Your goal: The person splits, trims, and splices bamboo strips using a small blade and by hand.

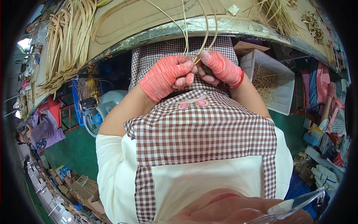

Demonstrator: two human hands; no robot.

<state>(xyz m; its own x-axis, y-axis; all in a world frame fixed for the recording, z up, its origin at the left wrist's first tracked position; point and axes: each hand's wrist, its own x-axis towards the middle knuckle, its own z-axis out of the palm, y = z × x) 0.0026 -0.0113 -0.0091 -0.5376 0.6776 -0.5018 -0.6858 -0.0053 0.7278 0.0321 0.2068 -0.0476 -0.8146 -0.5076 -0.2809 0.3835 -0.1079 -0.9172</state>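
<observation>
My left hand [164, 76] and my right hand [222, 69] meet in front of my apron, near the table's edge. Both wear pink-and-white striped knit gloves that leave the fingertips bare. Thin pale cane strips [207, 26] are pinched between the fingers where the two hands come together. From there the strips loop up over the edge of the table [130, 41]. My left thumb and forefinger close on the strips, with the other fingers curled. The right fingers also grip them, partly hidden behind the thumb. How the strips cross is too small to tell.
A thick bundle of flat cane strips [69, 43] hangs over the table's left side; thinner strips [276, 15] lie at the far right. Below the table stand a white bin [278, 101] holding scraps and a grey machine [112, 100]. Other people sit at far left and right.
</observation>
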